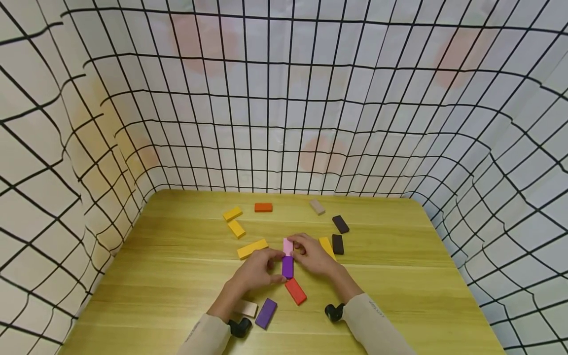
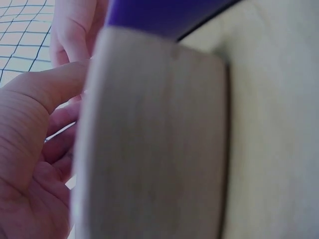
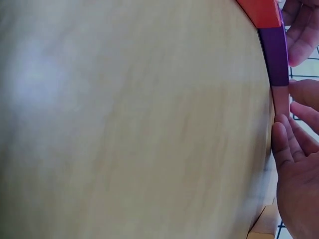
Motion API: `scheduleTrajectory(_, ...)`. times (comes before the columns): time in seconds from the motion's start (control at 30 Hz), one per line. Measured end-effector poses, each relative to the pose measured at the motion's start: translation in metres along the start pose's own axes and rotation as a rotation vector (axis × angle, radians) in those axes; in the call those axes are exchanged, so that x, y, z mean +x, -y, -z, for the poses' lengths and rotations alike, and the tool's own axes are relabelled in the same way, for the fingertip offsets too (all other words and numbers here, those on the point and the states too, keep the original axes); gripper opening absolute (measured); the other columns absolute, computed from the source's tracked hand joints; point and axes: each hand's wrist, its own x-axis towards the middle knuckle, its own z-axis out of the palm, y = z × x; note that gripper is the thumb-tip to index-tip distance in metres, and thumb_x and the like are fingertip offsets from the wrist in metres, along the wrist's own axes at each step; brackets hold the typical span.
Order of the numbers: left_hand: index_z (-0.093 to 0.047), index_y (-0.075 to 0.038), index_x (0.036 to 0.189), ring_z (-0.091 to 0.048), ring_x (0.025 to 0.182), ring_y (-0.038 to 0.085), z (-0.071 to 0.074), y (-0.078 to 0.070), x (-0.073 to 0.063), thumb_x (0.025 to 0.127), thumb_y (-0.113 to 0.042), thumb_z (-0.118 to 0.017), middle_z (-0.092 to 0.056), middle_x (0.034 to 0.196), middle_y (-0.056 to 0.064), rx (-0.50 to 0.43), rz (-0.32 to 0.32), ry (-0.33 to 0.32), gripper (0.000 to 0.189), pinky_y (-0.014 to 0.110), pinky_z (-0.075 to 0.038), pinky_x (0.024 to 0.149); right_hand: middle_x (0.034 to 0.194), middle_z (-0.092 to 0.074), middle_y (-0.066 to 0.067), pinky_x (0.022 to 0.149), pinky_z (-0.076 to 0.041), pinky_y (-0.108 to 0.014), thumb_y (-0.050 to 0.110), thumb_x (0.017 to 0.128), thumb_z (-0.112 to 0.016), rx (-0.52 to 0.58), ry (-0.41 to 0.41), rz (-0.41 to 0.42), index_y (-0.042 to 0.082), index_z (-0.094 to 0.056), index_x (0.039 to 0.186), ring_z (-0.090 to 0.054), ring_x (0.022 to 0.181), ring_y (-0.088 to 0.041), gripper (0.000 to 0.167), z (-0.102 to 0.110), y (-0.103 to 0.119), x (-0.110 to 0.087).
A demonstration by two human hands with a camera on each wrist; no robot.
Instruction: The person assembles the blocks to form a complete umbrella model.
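Observation:
A pink block [image 1: 288, 247] and a purple block [image 1: 287, 267] lie end to end on the wooden table in the head view. My left hand [image 1: 259, 268] holds the purple block, its thumb at the near end and a forefinger by the seam with the pink one. From the right, my right hand [image 1: 314, 254] pinches the pink block, with a forefinger at its far end and the thumb at its side. A red block [image 1: 296, 291] lies slanted by the near end of the purple one. In the right wrist view, the purple block [image 3: 275, 56] stands between red and pink.
Yellow blocks [image 1: 252, 249] lie left and right of the hands, black ones [image 1: 337, 244] at right. An orange block [image 1: 263, 207] and a beige one [image 1: 317, 207] are farther back. Another purple block [image 1: 266, 313] and a pale block [image 1: 246, 308] sit near the left wrist. Black netting [image 1: 284, 123] surrounds the table.

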Motion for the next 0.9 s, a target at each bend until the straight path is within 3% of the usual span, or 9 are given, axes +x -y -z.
scheduleTrajectory(0.2,-0.069,-0.013,0.132,-0.058,0.084,0.009,-0.003,0.002,0.0,0.082,-0.034,-0.089,-0.071,0.109,-0.006,0.013,-0.044,-0.025,0.058,0.021,-0.05,0.073,0.146,-0.055,0.002,0.1,-0.055,-0.035,0.024,0.101,-0.067,0.017,0.008,-0.012,0.018,-0.057,0.146,-0.059,0.115,-0.013,0.047,0.0,-0.005,-0.003)
scheduleTrajectory(0.37,-0.067,-0.014,0.135,-0.058,0.087,0.008,-0.006,0.005,0.0,0.084,-0.038,-0.087,-0.069,0.11,-0.007,0.031,-0.048,-0.029,0.059,0.022,-0.052,0.074,0.156,-0.045,0.002,0.108,-0.052,-0.039,0.036,0.095,-0.074,0.049,0.06,-0.004,0.017,-0.052,0.151,-0.058,0.127,-0.017,0.062,0.004,-0.006,-0.01)
scheduleTrajectory(0.5,-0.062,-0.014,0.142,-0.064,0.113,0.017,-0.004,0.005,-0.001,0.089,-0.044,-0.08,-0.066,0.134,-0.001,0.062,-0.044,-0.038,0.063,0.035,-0.056,0.096,0.159,-0.042,0.0,0.109,-0.052,-0.038,0.033,0.094,-0.077,0.033,0.09,0.036,0.013,-0.051,0.152,-0.056,0.133,-0.02,0.067,0.006,-0.005,-0.014)
scheduleTrajectory(0.6,-0.056,-0.015,0.149,-0.053,0.139,0.026,-0.001,0.004,-0.001,0.091,-0.049,-0.076,-0.053,0.153,0.003,0.081,-0.035,-0.031,0.069,0.047,-0.046,0.115,0.16,-0.042,-0.002,0.109,-0.052,-0.038,0.032,0.094,-0.076,0.031,0.099,0.047,0.012,-0.05,0.152,-0.056,0.134,-0.02,0.067,0.006,-0.005,-0.015)
scheduleTrajectory(0.7,-0.048,-0.016,0.155,-0.041,0.15,0.03,0.001,0.005,0.001,0.092,-0.05,-0.075,-0.043,0.163,0.003,0.084,-0.034,-0.002,0.078,0.051,-0.037,0.122,0.16,-0.042,-0.001,0.109,-0.052,-0.037,0.034,0.094,-0.076,0.028,0.105,0.04,0.012,-0.05,0.153,-0.057,0.133,-0.02,0.068,0.006,-0.005,-0.014)
scheduleTrajectory(0.9,-0.037,-0.019,0.161,-0.034,0.154,0.028,0.004,0.007,0.008,0.092,-0.053,-0.074,-0.033,0.168,-0.001,0.076,-0.071,0.065,0.086,0.051,-0.034,0.124,0.162,-0.041,-0.003,0.11,-0.051,-0.039,0.032,0.095,-0.076,0.029,0.108,0.051,0.014,-0.048,0.155,-0.055,0.135,-0.02,0.069,0.007,-0.004,-0.011)
